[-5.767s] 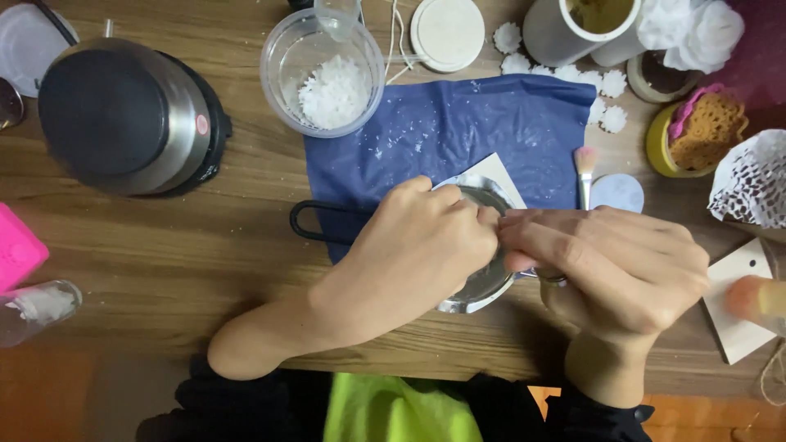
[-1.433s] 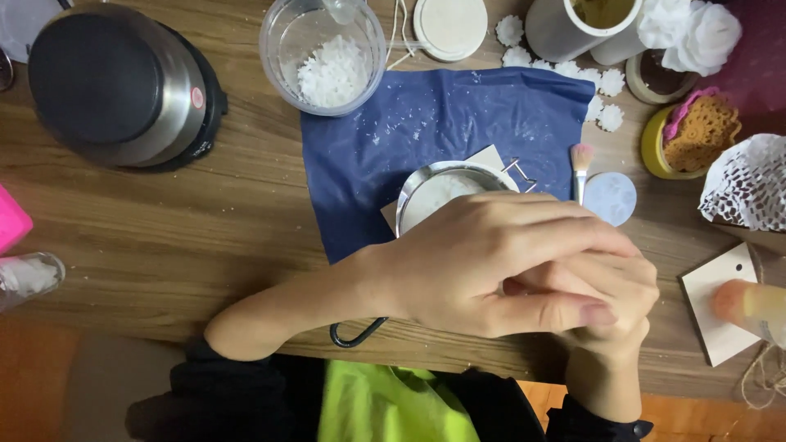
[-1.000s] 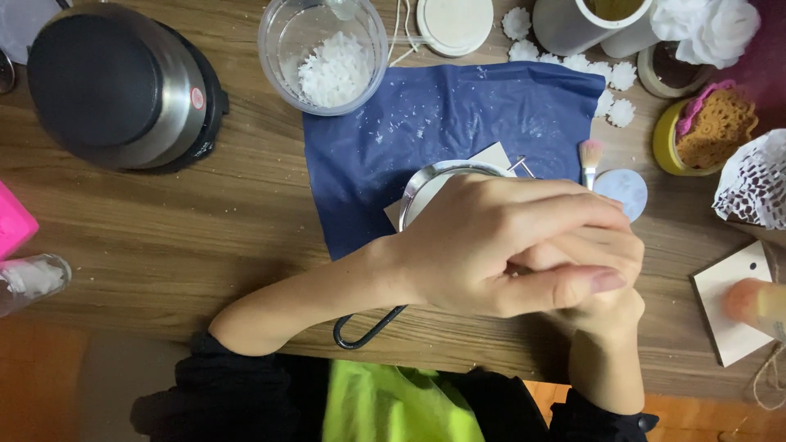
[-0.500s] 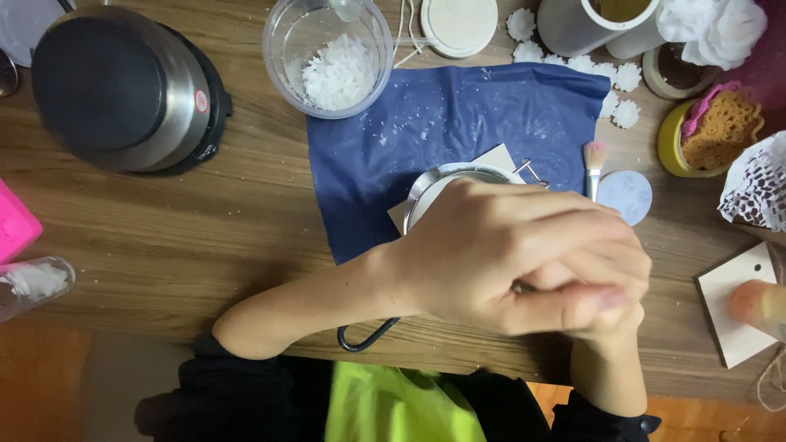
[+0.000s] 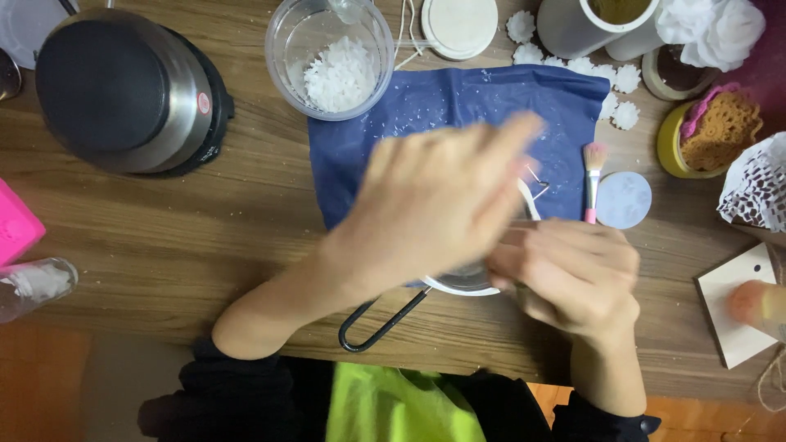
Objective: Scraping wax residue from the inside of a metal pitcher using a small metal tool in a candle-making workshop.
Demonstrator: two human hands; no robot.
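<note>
Lifted since half a second ago, the left hand (image 5: 434, 209) now hovers blurred over the metal sieve (image 5: 463, 282), fingers spread and holding nothing, where before it lay curled on top of the right hand (image 5: 573, 274). That right hand stays closed at the sieve's right rim, though what its fingers pinch cannot be told. Only the sieve's lower rim and black wire handle (image 5: 381, 319) show beneath the hands, near the table's front edge on the blue cloth (image 5: 458, 106).

Beyond the cloth stands a clear cup (image 5: 332, 53) holding white flakes; a steel pot with a black lid (image 5: 123, 90) sits far left. A pink brush (image 5: 593, 180) and pale round disc (image 5: 624, 199) lie just right of the hands.
</note>
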